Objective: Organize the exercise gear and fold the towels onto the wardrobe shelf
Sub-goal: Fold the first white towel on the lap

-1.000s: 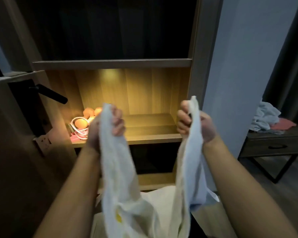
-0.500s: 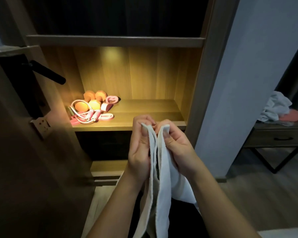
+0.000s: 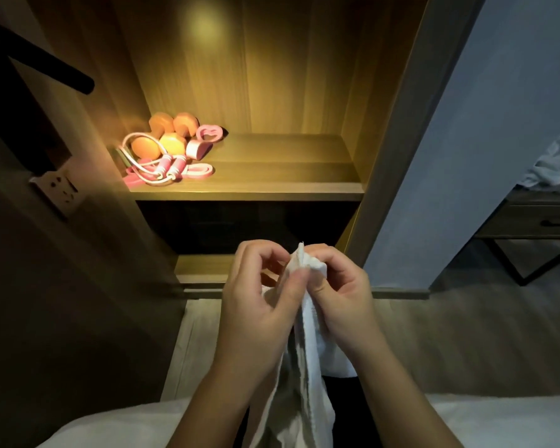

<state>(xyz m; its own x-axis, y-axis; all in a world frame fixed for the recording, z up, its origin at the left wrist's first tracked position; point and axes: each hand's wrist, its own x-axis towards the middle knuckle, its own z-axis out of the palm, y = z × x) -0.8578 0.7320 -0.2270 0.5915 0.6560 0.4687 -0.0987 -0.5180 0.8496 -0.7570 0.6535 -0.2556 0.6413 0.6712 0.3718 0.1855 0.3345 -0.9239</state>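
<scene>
Entry: towel, first fold.

A second ago the two hands were held wide apart, each with a top corner, the cloth spread between them. Now they have met in front of the wardrobe's lower opening. The left hand and right hand are side by side, thumbs and curled fingers pinching the two corners together at the top. The towel hangs doubled from that pinch, down between the forearms (its lower edge is out of view, so I cannot tell whether the hems line up).

I read this as the first half-fold just closed. The towel is in the air, well short of the lit shelf, and no part of it rests there.

Exercise gear sits bunched at the shelf's left end: orange dumbbells toward the back corner, pink jump rope near the front edge. That part looks done.

A heap of cloth lies on the side table at far right. My judgement: this towel needs further folds before it goes to the shelf's right end.
</scene>
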